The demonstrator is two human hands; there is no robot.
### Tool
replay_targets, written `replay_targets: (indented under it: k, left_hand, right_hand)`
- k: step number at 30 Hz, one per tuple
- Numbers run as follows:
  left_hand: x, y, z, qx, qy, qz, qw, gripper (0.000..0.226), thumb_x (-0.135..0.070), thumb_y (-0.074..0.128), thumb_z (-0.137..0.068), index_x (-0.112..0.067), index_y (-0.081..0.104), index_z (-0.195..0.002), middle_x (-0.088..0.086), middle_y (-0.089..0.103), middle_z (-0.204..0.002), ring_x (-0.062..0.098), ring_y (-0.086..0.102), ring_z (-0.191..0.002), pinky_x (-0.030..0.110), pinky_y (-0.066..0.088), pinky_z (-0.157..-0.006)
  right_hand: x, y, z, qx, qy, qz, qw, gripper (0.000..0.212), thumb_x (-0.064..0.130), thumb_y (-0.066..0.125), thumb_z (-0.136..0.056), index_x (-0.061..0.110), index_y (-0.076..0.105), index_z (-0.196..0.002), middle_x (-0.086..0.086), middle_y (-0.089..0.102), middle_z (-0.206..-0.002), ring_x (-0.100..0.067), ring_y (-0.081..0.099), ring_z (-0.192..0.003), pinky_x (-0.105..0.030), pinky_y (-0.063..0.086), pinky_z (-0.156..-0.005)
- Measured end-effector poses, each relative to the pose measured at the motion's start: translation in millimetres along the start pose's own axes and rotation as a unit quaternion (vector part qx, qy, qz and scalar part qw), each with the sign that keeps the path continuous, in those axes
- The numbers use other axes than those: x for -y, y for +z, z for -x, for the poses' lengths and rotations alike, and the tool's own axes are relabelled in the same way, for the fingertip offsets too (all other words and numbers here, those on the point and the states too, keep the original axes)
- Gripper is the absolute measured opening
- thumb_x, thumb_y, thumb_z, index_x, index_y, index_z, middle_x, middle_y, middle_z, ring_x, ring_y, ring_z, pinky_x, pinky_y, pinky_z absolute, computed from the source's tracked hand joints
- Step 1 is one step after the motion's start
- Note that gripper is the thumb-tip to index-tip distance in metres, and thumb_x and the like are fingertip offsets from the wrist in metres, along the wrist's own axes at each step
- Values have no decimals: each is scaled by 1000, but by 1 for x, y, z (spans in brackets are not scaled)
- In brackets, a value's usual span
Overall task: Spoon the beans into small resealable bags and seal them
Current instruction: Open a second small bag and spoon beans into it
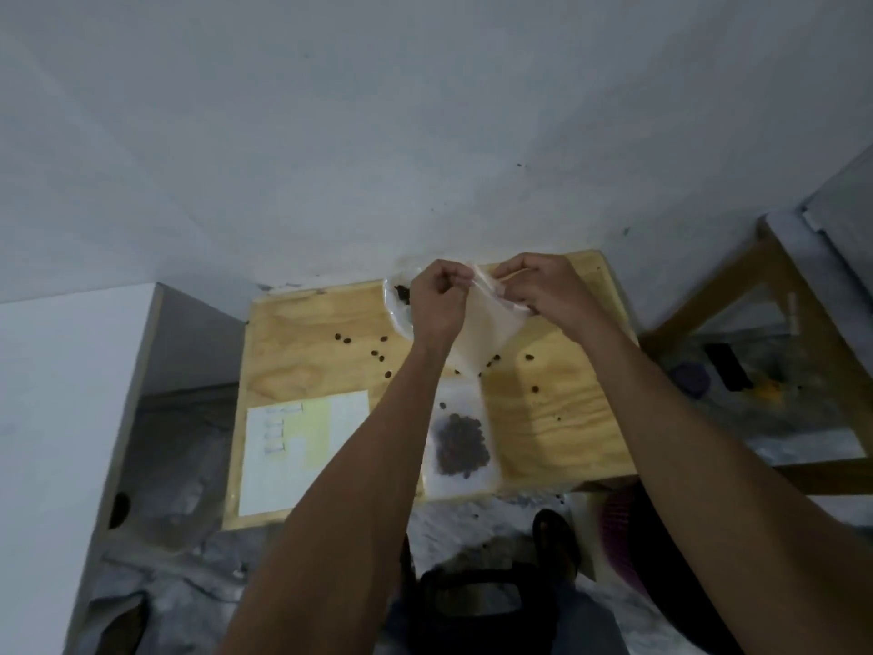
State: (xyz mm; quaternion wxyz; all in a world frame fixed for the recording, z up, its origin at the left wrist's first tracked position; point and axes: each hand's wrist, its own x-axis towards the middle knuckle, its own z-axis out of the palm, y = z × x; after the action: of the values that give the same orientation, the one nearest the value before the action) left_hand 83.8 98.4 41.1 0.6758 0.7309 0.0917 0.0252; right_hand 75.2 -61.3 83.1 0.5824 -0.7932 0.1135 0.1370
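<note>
While both hands, left hand [437,302] and right hand [536,288], pinch the top edge of an empty bag [482,333] held above the table [293,352], its mouth runs between them, beans [460,444] lying nearer.

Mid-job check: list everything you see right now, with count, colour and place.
empty bag: one, clear, held up over the far side of the table.
filled bag: one, clear with dark beans inside, lying flat at the near edge.
loose beans: a dozen or so, dark brown, scattered mid-table.
bean container: one, clear, far edge behind the left hand; partly hidden.
paper sheet: one, white and pale yellow, near left corner.
table: one, light plywood.
left hand: pinches the empty bag's top.
right hand: pinches the same top edge.
</note>
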Motion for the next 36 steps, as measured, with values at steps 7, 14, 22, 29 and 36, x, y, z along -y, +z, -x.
replay_targets:
  k: [7, 14, 22, 29, 36]
  left_hand:
    - [-9, -43, 10, -95, 75, -103, 987, 12, -28, 74, -79, -18, 69, -77, -5, 65, -81, 11, 59, -82, 30, 49, -77]
    - [-13, -73, 18, -55, -44, 91, 993, 19, -4, 71, -89, 4, 56, -94, 25, 63, -69, 29, 65, -64, 52, 61, -64]
    - [-16, -83, 20, -18, -32, 26, 999, 5, -9, 66, -90, -8, 69, -93, 18, 72, -89, 35, 74, -75, 53, 63, -62]
    - [-16, -81, 20, -3, -57, 49, 997, 7, 7, 61, -93, 3, 60, -99, 32, 66, -89, 36, 71, -69, 54, 62, -61]
    - [-10, -68, 16, -22, -57, 10, 998, 25, 9, 54, -84, 0, 76, -90, 17, 74, -78, 36, 74, -72, 54, 63, -67]
  right_hand:
    - [24, 55, -2, -9, -37, -21, 999, 34, -2, 72, -78, 14, 67, -107, -13, 75, -86, -17, 70, -74, -30, 53, -59]
    - [31, 83, 7, 26, -52, -43, 997, 25, -8, 71, -81, 11, 61, -95, -5, 67, -70, -9, 66, -61, -26, 54, -52]
    - [31, 90, 7, 4, -99, 27, 995, 20, -4, 75, -79, 12, 65, -84, -17, 73, -82, -30, 72, -74, -40, 62, -62]
    - [27, 92, 5, -38, -96, 40, 994, 27, -12, 66, -79, 13, 59, -85, -6, 72, -70, -14, 70, -61, -32, 57, -53]
    - [23, 101, 10, -82, -132, 107, 982, 18, 5, 71, -86, 23, 68, -82, 2, 70, -77, -8, 67, -69, -25, 53, -60]
